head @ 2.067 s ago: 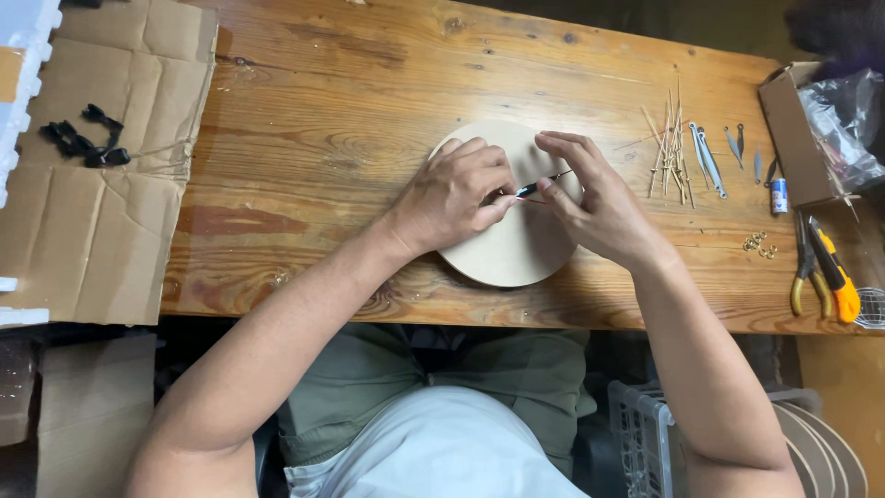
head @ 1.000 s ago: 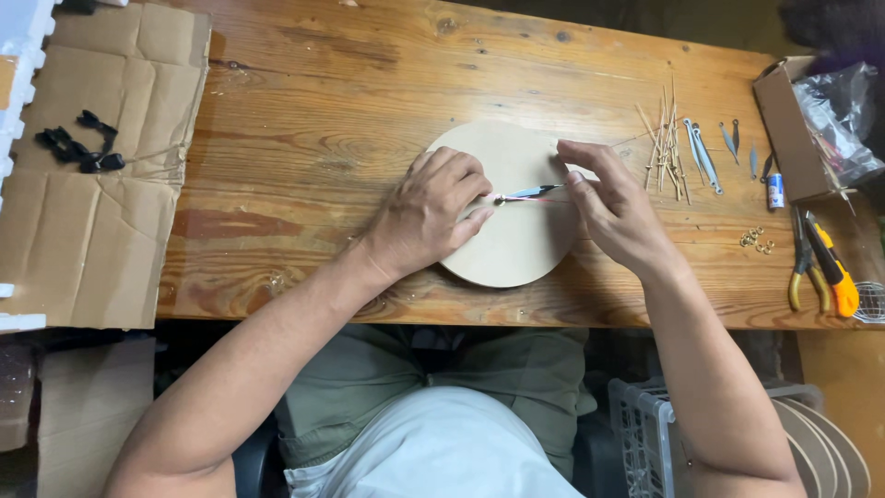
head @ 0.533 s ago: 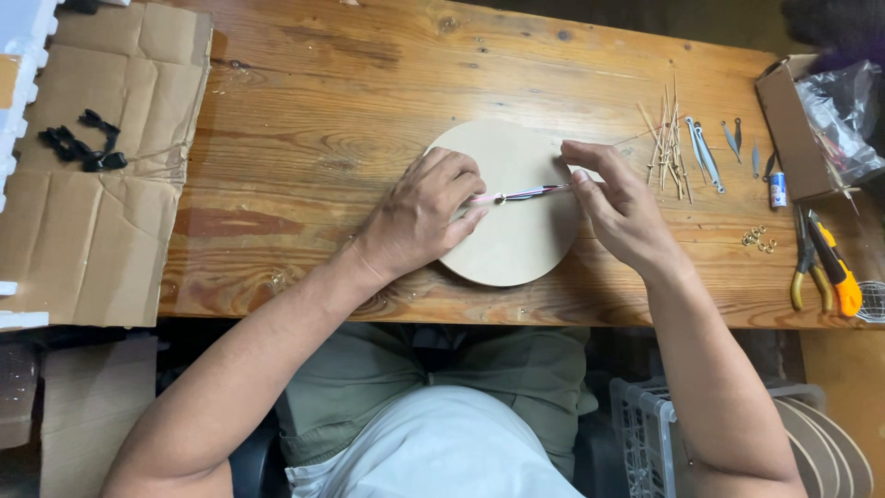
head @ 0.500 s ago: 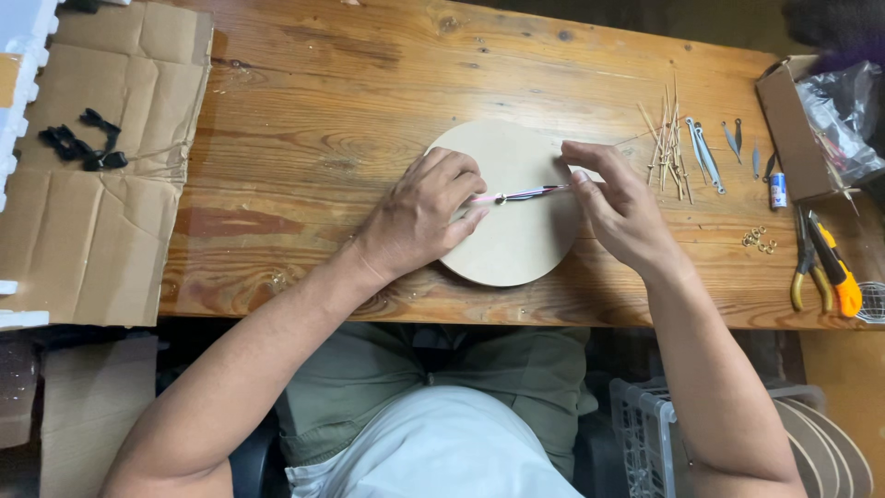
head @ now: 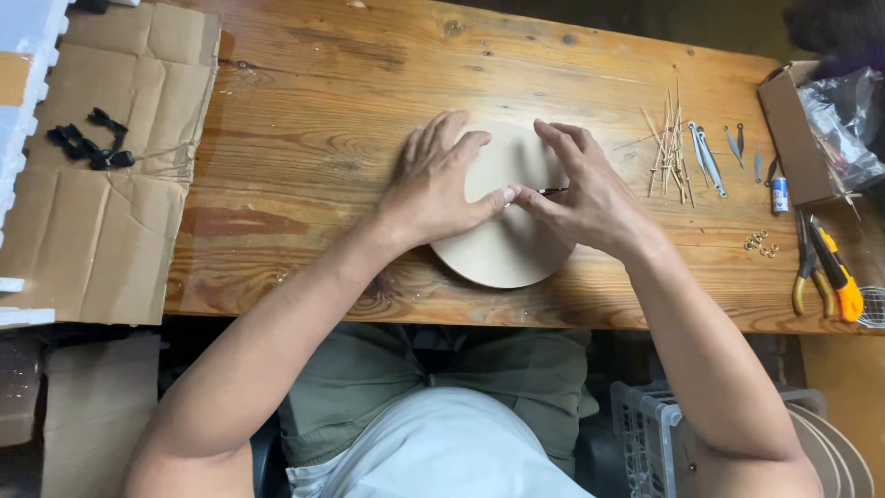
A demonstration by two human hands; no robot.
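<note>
Pale wood fills the middle of the picture: a round disc (head: pixel 510 235) lies flat on the plank table (head: pixel 313 111), near its front edge, straight ahead of the seated person. Both hands rest on it. The left hand (head: pixel 438 180) lies spread across the disc's left half, fingers apart and flat, thumb stretched toward the centre. The right hand (head: pixel 590 189) covers the right half, fingers arched and loosely together, thumb and forefinger closed on a thin dark tool (head: pixel 551 191) whose tip just shows; thumb tips nearly meet at the disc's middle.

Progress is hard to read. The visible face of the disc looks plain and unmarked, and the spot under the fingertips is hidden, so whatever is being worked at the centre seems to be in its early part, with most of the surface untouched.

Beside the person's right knee, below the table, a grey slatted crate (head: pixel 645 424) stands with its contents out of sight; more pale discs (head: pixel 843 452) are stacked next to it. On the table's right, a bundle of thin wooden sticks (head: pixel 668 143) lies apart from a row of small metal tools (head: pixel 710 157), some brass rings (head: pixel 758 243) and yellow-handled pliers (head: pixel 834 272). Farther right, an open cardboard box (head: pixel 791 129) holds a crumpled clear plastic bag (head: pixel 843 115). At far left, flattened cardboard (head: pixel 92 240) carries several small black clips (head: pixel 88 148).
</note>
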